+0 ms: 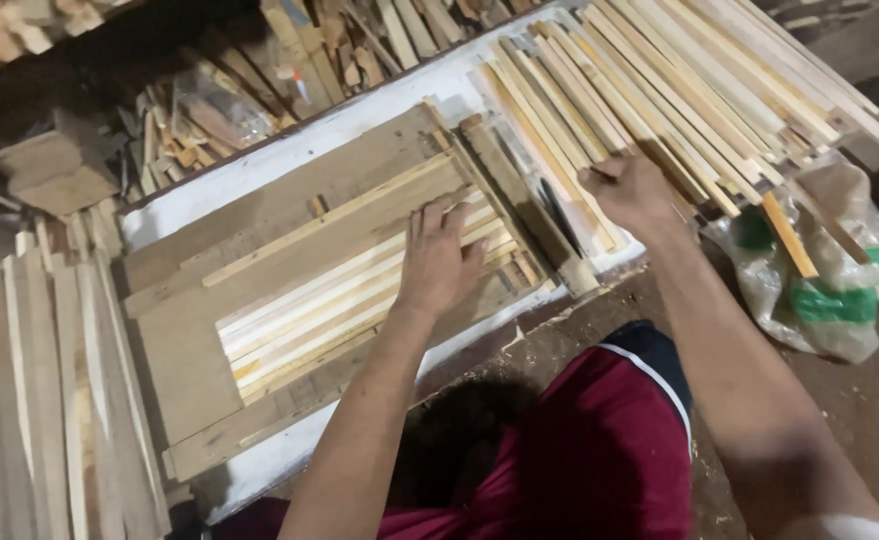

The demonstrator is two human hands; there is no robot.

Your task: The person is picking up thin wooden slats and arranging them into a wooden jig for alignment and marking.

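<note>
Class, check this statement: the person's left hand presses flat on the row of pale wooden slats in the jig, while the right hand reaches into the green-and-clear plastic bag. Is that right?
Not quite. The left hand does press flat on the row of pale wooden slats in the jig, but the right hand is at the pile of loose slats, not in the plastic bag. The head view shows this.
</note>
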